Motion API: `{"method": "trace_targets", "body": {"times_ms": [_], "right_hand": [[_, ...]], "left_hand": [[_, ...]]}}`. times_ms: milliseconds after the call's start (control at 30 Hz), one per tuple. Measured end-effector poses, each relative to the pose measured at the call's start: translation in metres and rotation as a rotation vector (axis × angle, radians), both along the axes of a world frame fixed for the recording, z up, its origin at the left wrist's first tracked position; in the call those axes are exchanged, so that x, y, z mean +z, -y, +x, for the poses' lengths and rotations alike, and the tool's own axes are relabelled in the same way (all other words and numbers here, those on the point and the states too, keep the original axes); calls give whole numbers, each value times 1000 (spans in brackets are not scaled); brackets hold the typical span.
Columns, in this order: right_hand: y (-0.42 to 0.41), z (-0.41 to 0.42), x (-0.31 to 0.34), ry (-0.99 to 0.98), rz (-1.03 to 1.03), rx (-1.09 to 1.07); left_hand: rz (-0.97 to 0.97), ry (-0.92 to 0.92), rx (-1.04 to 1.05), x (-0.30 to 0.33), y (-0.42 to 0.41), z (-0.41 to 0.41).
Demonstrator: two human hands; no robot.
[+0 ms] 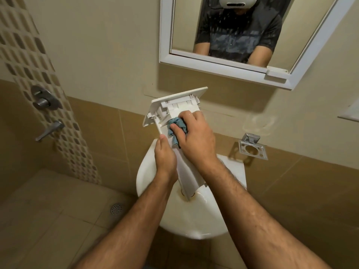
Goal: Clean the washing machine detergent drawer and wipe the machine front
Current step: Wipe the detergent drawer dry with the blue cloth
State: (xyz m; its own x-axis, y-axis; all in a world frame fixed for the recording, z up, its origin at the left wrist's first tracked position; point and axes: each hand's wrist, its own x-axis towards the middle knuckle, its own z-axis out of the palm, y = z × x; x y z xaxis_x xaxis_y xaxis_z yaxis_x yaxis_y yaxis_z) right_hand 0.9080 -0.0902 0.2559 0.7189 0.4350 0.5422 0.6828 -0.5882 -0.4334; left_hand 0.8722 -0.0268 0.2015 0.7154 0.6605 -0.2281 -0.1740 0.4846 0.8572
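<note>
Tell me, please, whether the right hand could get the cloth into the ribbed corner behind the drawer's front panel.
Probably yes: the right hand already presses the blue cloth on the drawer beside that corner, nothing blocks it, and the left hand holds the drawer.

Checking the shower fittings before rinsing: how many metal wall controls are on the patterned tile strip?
2. A round knob sits higher on the strip; a lever handle is just below it. Others may lie outside the frame.

Home bathroom: washbasin (194,220), mirror (223,63).
</note>
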Motion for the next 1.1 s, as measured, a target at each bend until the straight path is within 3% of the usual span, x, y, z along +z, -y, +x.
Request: {"method": "trace_targets", "body": {"times_ms": [133,267,400,633,1100], "right_hand": [[-1,-2,-5,20,62,-11],[5,-6,-15,-123,354,10],[16,-18,-37,-126,251,-11],[14,-9,-28,-197,263,-113],[25,-20,-29,-291,101,-96]], "left_hand": [[92,13,14,-2,-3,1],[78,37,8,-1,1,3],[-26,56,-12,-2,-3,3],[126,29,12,-3,11,7],[159,14,103,-6,7,1]]}}
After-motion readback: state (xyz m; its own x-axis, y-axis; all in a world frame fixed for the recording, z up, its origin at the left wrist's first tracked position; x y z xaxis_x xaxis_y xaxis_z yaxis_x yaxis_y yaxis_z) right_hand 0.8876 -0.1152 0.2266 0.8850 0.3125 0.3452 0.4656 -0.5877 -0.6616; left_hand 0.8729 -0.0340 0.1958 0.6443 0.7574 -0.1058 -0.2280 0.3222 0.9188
